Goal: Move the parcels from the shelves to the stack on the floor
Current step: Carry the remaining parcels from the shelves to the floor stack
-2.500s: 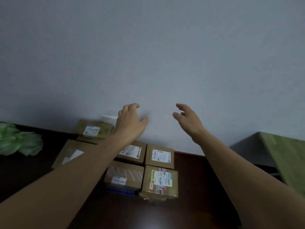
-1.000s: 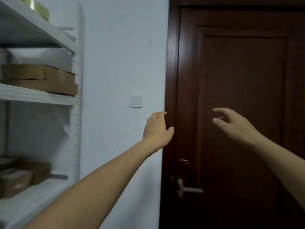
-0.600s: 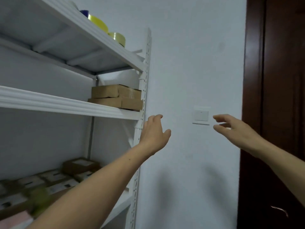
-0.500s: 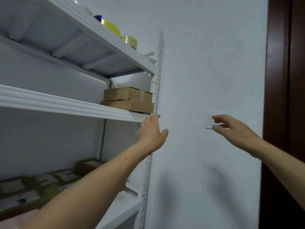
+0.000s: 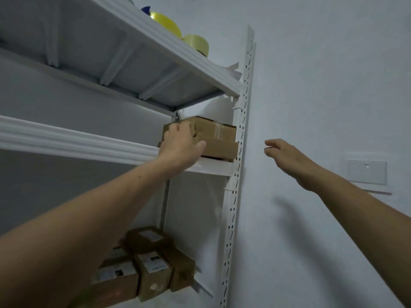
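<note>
Two brown cardboard parcels lie one on the other at the right end of the middle shelf [image 5: 77, 143], the top parcel [image 5: 213, 130] squarely on the bottom parcel [image 5: 222, 150], both close against the white slotted upright [image 5: 242, 134]. The left hand [image 5: 180, 147] is up at the left front corner of this pair, fingers spread and only loosely bent, thumb out across the front of the bottom parcel. It hides that corner, so I cannot tell whether the fingertips touch the card or stop just short, but it grips nothing. The right hand [image 5: 287, 156] hangs in the air to the right of the upright, near the wall, fingers relaxed and holding nothing. Both parcels look shallow, stiff-sided and taped along the seam, so they should keep their shape under a squeeze. I would guess them fairly light, though the contents are unknown and the weight may sit unevenly. The plain card is likely not slippery; the glossy tape strip would give less grip. The soundest hold seems to be one palm on each short end. The upright crowds the right end, so sliding the parcel forward first would make room there. More parcels [image 5: 151, 261] wait lower down.
</note>
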